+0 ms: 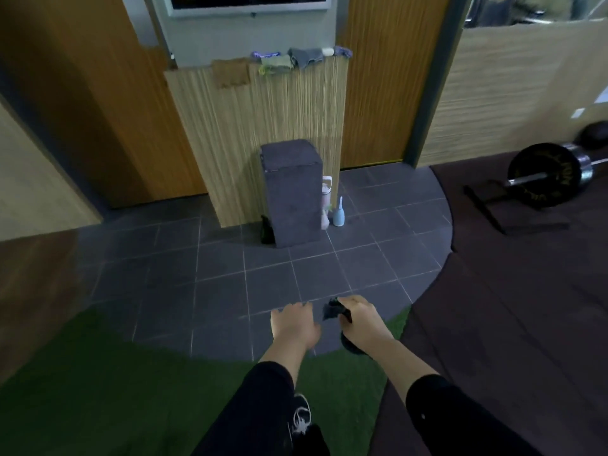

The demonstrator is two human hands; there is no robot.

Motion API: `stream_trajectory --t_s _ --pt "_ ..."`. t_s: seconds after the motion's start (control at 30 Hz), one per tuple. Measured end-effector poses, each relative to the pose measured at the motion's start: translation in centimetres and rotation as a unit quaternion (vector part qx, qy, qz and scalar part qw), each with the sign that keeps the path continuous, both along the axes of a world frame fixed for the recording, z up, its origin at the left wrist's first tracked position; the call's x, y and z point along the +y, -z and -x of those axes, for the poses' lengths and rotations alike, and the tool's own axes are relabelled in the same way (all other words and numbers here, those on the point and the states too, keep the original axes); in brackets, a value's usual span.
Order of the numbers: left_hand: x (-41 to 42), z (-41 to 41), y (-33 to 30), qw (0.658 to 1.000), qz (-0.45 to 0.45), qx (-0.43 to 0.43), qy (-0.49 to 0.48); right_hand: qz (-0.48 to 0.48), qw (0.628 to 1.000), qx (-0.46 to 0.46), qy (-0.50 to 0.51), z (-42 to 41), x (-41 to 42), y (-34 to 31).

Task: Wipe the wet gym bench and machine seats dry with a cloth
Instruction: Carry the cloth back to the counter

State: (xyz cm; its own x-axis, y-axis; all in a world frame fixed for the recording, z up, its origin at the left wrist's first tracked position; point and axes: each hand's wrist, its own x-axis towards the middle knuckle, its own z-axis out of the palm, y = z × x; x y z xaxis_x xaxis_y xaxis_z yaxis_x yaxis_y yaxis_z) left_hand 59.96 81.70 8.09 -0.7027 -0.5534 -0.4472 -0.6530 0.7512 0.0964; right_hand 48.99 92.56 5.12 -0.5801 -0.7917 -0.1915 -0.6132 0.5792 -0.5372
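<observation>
While both arms are reaching out in black sleeves over the floor, the right hand [360,319] is clenching a dark cloth [334,311], its grip wrapped around the bunched fabric so that one end is sticking out toward the left hand and another dark fold is hanging below the wrist. The left hand [293,324] is hovering just beside it, palm down, its grip released and the fingers loosely spread, touching nothing. Both hands are hanging above grey floor tiles [230,284], near the edge where a green turf strip [115,390] is curving around the tiling. A black shoe with white laces [301,414] is showing between the forearms on the turf.

Straight ahead, a tall grey block [291,192] is standing upright on the tiles against a pale slatted panel [263,126]. A dark green bottle [266,232] is standing at its left foot, and a light blue bottle [339,213] is standing at its right, next to a whitish container that is partly hidden by the block. Several folded cloths [304,57] are lying along the top edge of the panel, one tan piece [230,74] draping down its face. Off to the right, on dark rubber flooring [526,307], a barbell with a black weight plate [543,174] is resting well apart from the hands. No bench or machine seat is showing.
</observation>
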Motion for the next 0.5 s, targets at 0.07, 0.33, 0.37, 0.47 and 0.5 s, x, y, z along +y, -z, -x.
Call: stream_trajectory --t_s 0.07,0.33,0.37,0.47,0.5 --pt "-4.2 2.9 -0.3 1.000 0.002 0.007 0.006 0.009 1.000 -0.003 0.013 2.8 -3.7 0.2" --pt "-16.2 12.6 0.1 1.000 0.004 0.004 0.022 0.006 0.999 -0.026 0.031 11.8 -15.1 0.3" --pt "-17.4 13.9 0.1 1.000 0.004 0.004 0.027 0.008 0.999 -0.028 0.031 12.9 -16.4 0.4" --pt "-21.1 18.1 0.4 0.999 0.005 0.011 0.030 0.010 0.999 -0.030 0.024 16.9 -20.5 0.7" --pt "-22.4 19.6 0.6 0.999 0.006 0.011 0.030 0.009 0.999 -0.029 0.017 18.4 -22.0 0.9"
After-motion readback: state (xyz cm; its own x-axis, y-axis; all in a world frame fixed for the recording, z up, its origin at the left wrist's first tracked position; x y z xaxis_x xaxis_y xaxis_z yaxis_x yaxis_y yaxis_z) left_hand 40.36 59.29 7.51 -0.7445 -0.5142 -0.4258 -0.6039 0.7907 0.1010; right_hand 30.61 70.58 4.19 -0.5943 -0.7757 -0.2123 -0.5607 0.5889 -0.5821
